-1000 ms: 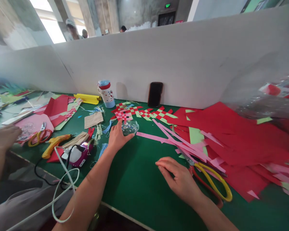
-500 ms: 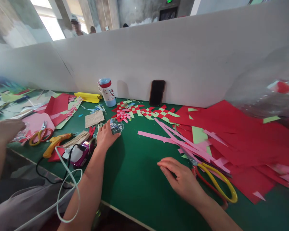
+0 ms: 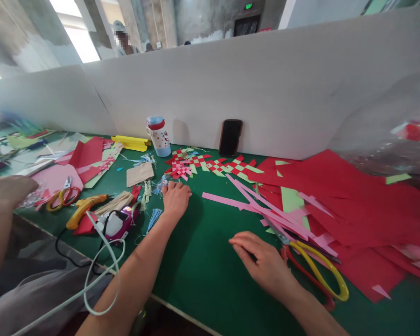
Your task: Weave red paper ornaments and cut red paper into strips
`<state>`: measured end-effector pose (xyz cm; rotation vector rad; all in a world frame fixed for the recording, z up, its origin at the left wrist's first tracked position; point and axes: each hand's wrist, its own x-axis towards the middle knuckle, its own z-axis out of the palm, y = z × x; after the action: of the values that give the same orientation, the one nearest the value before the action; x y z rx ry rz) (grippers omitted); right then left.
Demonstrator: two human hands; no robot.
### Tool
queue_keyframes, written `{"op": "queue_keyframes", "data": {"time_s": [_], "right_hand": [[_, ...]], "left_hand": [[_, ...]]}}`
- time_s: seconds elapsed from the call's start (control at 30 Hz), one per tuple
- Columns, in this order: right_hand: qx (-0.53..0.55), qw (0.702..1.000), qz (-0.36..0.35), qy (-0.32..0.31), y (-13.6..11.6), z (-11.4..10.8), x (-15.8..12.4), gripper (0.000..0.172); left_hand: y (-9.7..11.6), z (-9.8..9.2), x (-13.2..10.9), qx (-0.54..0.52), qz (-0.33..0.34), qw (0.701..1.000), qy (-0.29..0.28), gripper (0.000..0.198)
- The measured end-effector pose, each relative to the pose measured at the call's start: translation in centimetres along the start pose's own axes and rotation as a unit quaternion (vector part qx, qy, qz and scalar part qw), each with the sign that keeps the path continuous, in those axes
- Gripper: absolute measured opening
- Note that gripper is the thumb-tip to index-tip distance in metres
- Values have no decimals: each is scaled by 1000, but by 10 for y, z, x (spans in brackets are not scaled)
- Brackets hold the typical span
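Note:
My left hand [image 3: 176, 199] is palm down on the green table, its fingers curled and their tips hidden. A small bluish, speckled heap [image 3: 160, 185] lies just beyond its fingers; I cannot tell whether they touch it. My right hand [image 3: 261, 259] rests over the table with thumb and fingertips pressed together; anything between them is too small to make out. Close to its right lie large scissors [image 3: 318, 268] with red and yellow handles, beside long pink paper strips [image 3: 227, 200]. Woven red, green and pink paper fish [image 3: 215, 165] are lined up behind my hands.
Red paper sheets [image 3: 353, 210] cover the right side. A glue gun [image 3: 86, 209], small scissors [image 3: 63, 193], a blue tassel [image 3: 154, 219] and a white cable [image 3: 105, 242] lie left. A cup [image 3: 159, 137] and phone [image 3: 230, 137] stand by the partition. Another person's hand [image 3: 12, 189] is far left.
My left hand has moved right, and the clear round container of small speckled pieces it held is no longer visible. A blue tassel has come into sight by my left forearm. My right hand stays put.

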<state>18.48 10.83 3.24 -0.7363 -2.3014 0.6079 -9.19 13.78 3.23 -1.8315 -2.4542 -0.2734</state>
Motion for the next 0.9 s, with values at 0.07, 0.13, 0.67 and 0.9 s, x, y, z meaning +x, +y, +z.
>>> {"op": "queue_keyframes", "data": {"time_s": [0.07,0.13,0.67,0.9], "right_hand": [[1,1000,1,-2,0,0,-1,22],[2,1000,-2,-3,0,1,-2,22],[13,1000,-19,3,-1,-2,-5,22],[22,999,-29,-2,-3,0,-7,21]], "left_hand": [[1,0,0,5,-1,1000,-4,23],[3,-2,-1,8,0,1000,-7,25],[123,24,83,-19,76,996,-39,35],[120,34,82,5,68,997,-34,35]]}}
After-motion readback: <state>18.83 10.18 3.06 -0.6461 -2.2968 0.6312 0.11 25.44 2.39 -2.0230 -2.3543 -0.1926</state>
